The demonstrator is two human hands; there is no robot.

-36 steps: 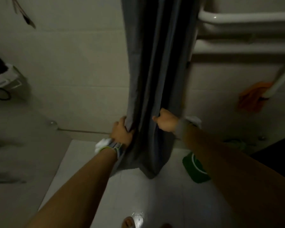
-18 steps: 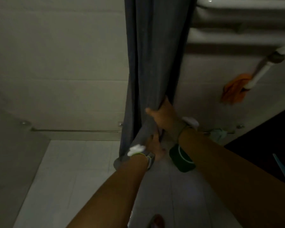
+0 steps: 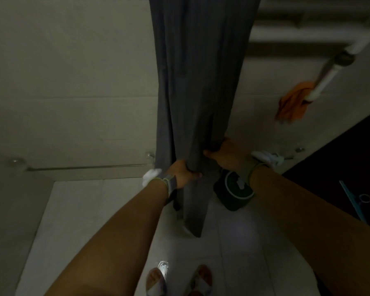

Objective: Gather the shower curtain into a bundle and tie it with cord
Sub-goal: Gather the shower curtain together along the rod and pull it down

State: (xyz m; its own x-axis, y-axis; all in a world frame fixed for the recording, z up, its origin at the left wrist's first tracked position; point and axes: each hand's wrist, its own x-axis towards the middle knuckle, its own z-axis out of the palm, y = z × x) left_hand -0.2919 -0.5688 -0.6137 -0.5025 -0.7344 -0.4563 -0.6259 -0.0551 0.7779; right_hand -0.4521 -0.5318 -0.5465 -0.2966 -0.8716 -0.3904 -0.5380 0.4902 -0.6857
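Note:
A dark grey shower curtain [image 3: 198, 82] hangs in folds from above down the middle of the view, narrowing where it is squeezed. My left hand [image 3: 183, 173] grips it from the left, fingers wrapped round the gathered cloth. My right hand [image 3: 226, 151] grips it from the right, slightly higher, thumb pressed into the folds. Below the hands the curtain's tail [image 3: 193, 210] hangs loose above the floor. No cord is visible.
A tiled wall stands behind, with a thin metal rail [image 3: 86, 167] low on the left. A dark green round container [image 3: 236, 191] sits on the floor at the right. An orange cloth [image 3: 293, 103] hangs from a white pipe [image 3: 327, 75]. My sandalled feet [image 3: 177, 278] are below.
My left hand has come up from under the right hand and now clasps the curtain from the left. The bundle is squeezed narrower. The camera has tilted down, showing my feet.

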